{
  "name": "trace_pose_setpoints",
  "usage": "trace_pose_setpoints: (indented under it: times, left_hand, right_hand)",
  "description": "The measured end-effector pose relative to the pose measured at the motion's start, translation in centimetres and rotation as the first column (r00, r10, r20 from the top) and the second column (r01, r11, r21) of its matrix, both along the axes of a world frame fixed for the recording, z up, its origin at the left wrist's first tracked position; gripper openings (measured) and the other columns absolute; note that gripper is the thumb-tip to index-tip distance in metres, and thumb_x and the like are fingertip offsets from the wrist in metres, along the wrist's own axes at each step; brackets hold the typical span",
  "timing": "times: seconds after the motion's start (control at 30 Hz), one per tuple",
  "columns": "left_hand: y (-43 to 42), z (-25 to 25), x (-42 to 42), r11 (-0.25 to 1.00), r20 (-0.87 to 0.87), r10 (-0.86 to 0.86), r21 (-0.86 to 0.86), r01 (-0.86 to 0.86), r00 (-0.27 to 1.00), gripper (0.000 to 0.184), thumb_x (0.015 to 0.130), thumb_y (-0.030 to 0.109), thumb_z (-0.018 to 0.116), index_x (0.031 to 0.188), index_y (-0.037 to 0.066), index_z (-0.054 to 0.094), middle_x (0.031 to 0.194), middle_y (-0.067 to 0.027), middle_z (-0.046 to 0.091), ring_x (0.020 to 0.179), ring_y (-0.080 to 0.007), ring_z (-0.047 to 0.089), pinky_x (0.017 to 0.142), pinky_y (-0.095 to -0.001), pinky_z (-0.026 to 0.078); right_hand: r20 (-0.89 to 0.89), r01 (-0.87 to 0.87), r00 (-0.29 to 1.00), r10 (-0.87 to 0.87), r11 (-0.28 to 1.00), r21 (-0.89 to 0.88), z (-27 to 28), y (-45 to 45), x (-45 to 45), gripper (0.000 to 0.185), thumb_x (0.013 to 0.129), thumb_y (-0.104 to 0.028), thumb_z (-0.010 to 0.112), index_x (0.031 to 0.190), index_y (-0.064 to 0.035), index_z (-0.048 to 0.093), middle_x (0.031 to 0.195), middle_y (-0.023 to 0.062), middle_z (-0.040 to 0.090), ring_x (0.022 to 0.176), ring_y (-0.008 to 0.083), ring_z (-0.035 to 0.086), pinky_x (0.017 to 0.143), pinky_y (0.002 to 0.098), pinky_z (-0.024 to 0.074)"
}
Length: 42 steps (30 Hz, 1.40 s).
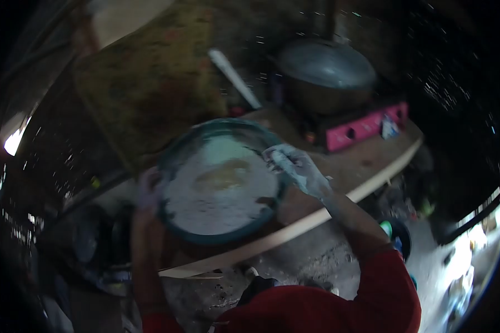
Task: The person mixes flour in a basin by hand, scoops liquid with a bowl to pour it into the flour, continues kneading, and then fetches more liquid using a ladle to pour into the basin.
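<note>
A dark green basin (pixel 219 238) holds white flour-like powder (pixel 205 202), with a yellowish wet patch (pixel 223 176) in its middle. At the basin's left side is my left hand (pixel 149 188), closed at the rim and blurred, its fingers partly hidden. My right hand (pixel 297 166), coated in white powder, closes with curled fingers over the right rim. The basin rests at or just above the wooden table, though the blur hides its underside.
A lidded metal pot (pixel 328 69) stands on a pink-fronted stove (pixel 366 127) at the back right. A pale stick-like object (pixel 233 77) lies behind the basin. The table's front edge (pixel 294 236) runs diagonally before me. A dark bucket (pixel 400 236) is on the floor to the right.
</note>
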State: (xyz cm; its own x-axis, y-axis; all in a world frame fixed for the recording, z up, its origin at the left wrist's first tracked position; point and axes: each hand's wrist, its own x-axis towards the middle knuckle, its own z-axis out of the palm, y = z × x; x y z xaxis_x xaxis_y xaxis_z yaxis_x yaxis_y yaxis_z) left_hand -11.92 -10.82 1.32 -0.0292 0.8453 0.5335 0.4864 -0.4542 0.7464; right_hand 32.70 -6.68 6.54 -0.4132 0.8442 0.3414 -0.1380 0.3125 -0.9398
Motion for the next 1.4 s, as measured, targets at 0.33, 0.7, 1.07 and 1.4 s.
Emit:
trace_pose_setpoints:
  times: [0.33,0.7,1.07,1.4]
  left_hand:
    - [5.0,-0.5,0.0,0.975,-0.224,-0.033,-0.222,-0.018,0.974,0.049,0.087,0.022,0.055,0.130,0.005,0.039,0.131,-0.0218,0.040,0.121,-0.0400,0.038,0.101,-0.0414,0.033]
    - [12.2,-4.6,-1.3,0.964,-0.445,-0.006,-0.241,-0.114,0.895,0.051,0.087,0.031,0.055,0.126,0.000,0.044,0.125,-0.0212,0.049,0.117,-0.0363,0.045,0.101,-0.0405,0.034]
    - [33.0,-26.0,0.7,0.874,-0.713,-0.367,-0.485,-0.041,0.597,0.037,0.089,0.036,0.048,0.103,0.004,0.060,0.107,-0.0201,0.061,0.098,-0.0360,0.058,0.081,-0.0413,0.047]
    - [19.5,-2.9,5.7,0.313,0.236,-0.505,-0.846,0.431,0.830,0.055,0.093,0.050,0.032,0.110,0.006,0.062,0.107,-0.0120,0.062,0.099,-0.0223,0.055,0.088,-0.0360,0.040]
  right_hand:
    - [0.822,-0.139,0.425,0.379,0.925,-0.354,-10.0,25.0,-20.8,0.048,0.096,-0.041,0.037,0.121,-0.0002,0.046,0.112,0.0097,0.053,0.098,0.0192,0.051,0.082,0.0328,0.0440]
    - [0.711,-0.496,0.183,0.679,0.688,-0.530,-4.5,12.4,-23.7,0.066,0.094,-0.051,0.032,0.134,0.0027,0.033,0.134,0.0162,0.041,0.121,0.0280,0.042,0.098,0.0407,0.0384]
    - [0.602,0.330,0.733,0.316,0.609,-0.721,-9.3,17.0,-13.9,0.073,0.090,-0.058,0.033,0.139,-0.0039,0.030,0.143,0.0159,0.031,0.129,0.0269,0.034,0.107,0.0417,0.0288]
    - [0.413,-0.210,0.724,0.553,0.746,-0.632,-2.5,9.3,-16.4,0.073,0.087,-0.067,0.027,0.143,-0.0209,0.025,0.147,0.0124,0.024,0.133,0.0315,0.027,0.105,0.0556,0.0218]
